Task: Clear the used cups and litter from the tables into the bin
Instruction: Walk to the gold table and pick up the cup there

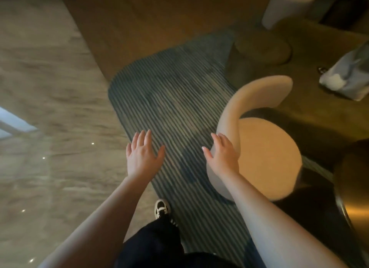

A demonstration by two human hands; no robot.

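Note:
My left hand is stretched out flat over a striped rug, fingers apart, holding nothing. My right hand is also open and empty, held beside the curved back of a cream chair. At the right edge lies a crumpled clear plastic bag with something white in it, on a dark olive surface. No cup and no bin can be made out in this blurred view.
The striped grey rug runs from my feet toward the back. Polished marble floor lies to the left. A dark round pouf, a white chair at top right and a metallic table base crowd the right side.

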